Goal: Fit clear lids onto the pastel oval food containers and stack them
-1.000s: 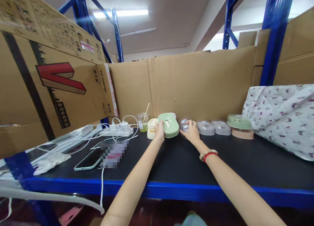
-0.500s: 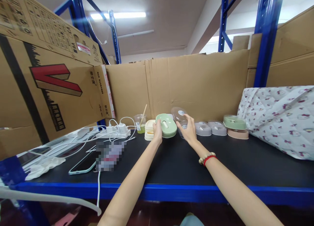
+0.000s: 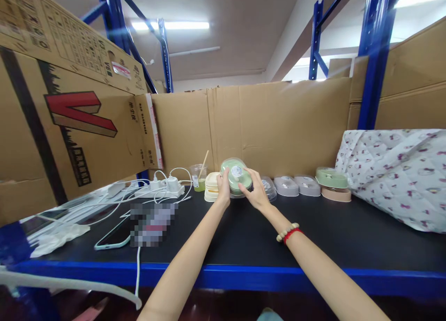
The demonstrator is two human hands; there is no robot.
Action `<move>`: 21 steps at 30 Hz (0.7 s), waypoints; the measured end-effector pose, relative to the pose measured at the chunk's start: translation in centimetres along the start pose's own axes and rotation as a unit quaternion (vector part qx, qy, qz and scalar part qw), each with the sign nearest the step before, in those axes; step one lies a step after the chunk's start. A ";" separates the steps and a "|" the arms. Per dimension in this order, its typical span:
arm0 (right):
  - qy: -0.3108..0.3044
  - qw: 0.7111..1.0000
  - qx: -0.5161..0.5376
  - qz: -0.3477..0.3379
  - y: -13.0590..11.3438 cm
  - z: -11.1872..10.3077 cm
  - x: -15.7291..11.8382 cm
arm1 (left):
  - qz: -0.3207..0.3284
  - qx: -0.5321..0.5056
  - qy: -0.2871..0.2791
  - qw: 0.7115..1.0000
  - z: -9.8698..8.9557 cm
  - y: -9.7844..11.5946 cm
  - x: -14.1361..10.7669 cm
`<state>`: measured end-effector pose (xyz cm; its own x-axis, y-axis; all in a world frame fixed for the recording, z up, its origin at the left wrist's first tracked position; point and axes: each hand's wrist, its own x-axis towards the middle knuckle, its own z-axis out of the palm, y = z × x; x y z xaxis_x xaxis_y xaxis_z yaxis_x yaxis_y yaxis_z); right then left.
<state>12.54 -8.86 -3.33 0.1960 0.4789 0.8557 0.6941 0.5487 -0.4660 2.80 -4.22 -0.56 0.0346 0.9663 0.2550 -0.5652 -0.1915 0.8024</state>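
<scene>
My left hand (image 3: 224,188) grips the left side of an oval, light green soap dish (image 3: 228,166), raised just above the black shelf. Over its top lies a clear plastic lid (image 3: 237,171) with a round label. My right hand (image 3: 258,192) has its fingers round the lid's right edge; whether the lid is fully seated I cannot tell. Left of the dish stands a stack of cream dishes (image 3: 211,193). Behind my right hand, partly hidden, are clear lids (image 3: 269,187).
Two greyish lidded dishes (image 3: 286,186) and a green one (image 3: 331,177) on a pinkish one (image 3: 336,194) stand to the right, beside a patterned quilted cloth (image 3: 393,177). On the left are a cup (image 3: 200,184), a power strip (image 3: 160,191) with cables and a phone (image 3: 114,232).
My right hand has brought the clear lid left and down onto the green dish. Before, the lid was held tilted up, apart from the dish. My left hand keeps its grip.
</scene>
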 end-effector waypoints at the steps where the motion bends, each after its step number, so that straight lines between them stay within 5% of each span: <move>1: 0.016 0.999 0.024 0.015 0.0 0.2 0.0 | -0.001 -0.004 0.000 1.000 0.1 0.3 -0.3; 7: 0.067 0.975 0.164 0.132 -0.5 1.2 0.4 | 0.037 -0.023 -0.017 0.999 0.1 1.1 -0.7; 13: 0.135 0.956 0.205 0.158 -0.8 0.9 1.0 | -0.036 -0.009 -0.070 0.997 -0.2 0.5 0.2; 21: 0.139 0.952 0.213 0.170 -0.6 0.2 1.3 | -0.032 -0.030 -0.037 0.998 0.1 1.0 -0.2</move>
<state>12.20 -8.45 -1.99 0.5769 0.5109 0.6373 0.2252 0.6505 -0.7253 2.29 -4.62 0.21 0.1321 0.9605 0.2447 -0.6086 -0.1163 0.7849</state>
